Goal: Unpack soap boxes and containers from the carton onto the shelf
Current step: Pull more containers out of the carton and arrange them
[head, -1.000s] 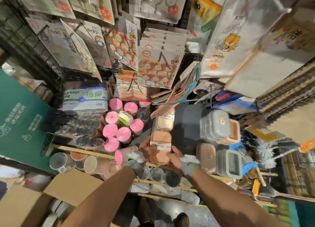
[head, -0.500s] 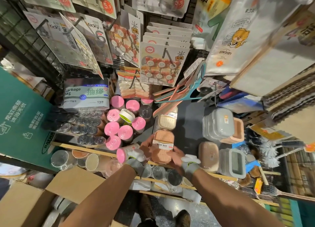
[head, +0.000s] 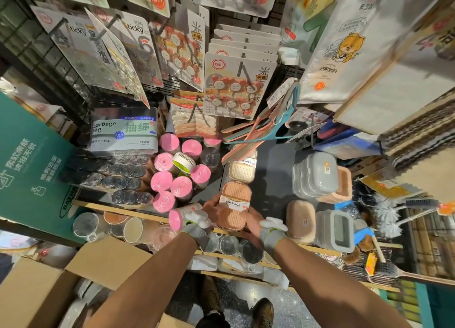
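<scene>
Head view: the shelf [head: 270, 177] stretches ahead of the grip, with the carton [head: 37, 293] back and to its left. The soap box [head: 235, 204] lies at the shelf's front, long axis pointing away. The left hand [head: 211, 210] and right hand [head: 252, 223] each curl round a long side, equally near.

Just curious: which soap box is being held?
The peach soap box, gripped between left hand and right hand; the cream soap box behind it sits untouched.

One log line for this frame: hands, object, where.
left hand: grips peach soap box, left side | right hand: grips same box, right side | where: shelf front edge, in front of beige soap box
</scene>
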Available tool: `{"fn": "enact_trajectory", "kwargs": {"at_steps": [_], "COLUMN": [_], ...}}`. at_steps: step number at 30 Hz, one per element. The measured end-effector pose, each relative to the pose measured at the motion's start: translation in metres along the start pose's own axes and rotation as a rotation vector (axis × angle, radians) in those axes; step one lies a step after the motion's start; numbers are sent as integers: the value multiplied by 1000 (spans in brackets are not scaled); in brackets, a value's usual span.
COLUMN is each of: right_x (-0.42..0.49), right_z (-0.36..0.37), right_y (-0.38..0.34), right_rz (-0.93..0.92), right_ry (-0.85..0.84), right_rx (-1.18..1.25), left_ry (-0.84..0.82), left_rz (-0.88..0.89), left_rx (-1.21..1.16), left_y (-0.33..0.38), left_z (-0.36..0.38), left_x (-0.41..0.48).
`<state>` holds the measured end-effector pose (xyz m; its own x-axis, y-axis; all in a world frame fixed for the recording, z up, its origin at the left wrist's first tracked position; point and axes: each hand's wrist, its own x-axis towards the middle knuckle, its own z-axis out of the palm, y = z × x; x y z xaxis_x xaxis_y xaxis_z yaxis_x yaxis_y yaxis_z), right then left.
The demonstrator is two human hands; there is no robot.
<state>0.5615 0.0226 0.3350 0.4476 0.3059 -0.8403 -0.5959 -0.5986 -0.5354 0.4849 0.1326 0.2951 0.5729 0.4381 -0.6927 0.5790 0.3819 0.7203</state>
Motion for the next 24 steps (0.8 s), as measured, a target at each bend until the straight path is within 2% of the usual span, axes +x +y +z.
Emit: {"fn": "enact_trajectory", "kwargs": {"at_steps": [4, 11, 18, 22, 24], "right_x": [-3, 3, -2, -8, -14], "right_z": [-1, -2, 0, -8, -15], "right_y": [-1, -2, -4, -8, -9], "right_rz": [-33, -13, 31, 104, 124], "right_ry": [9, 41, 88, 88, 81], "right_rx": [-92, -220, -169, -175, -173], "left_ry": [41, 16, 28, -9, 78], "left_rz": [17, 57, 83, 1, -15], "left_rx": [19, 35, 15, -95, -78], "left_y": [-7, -12, -13, -12, -12], "left_z": [3, 2, 0, -5, -6], "left_x": [6, 7, 4, -7, -19]}}
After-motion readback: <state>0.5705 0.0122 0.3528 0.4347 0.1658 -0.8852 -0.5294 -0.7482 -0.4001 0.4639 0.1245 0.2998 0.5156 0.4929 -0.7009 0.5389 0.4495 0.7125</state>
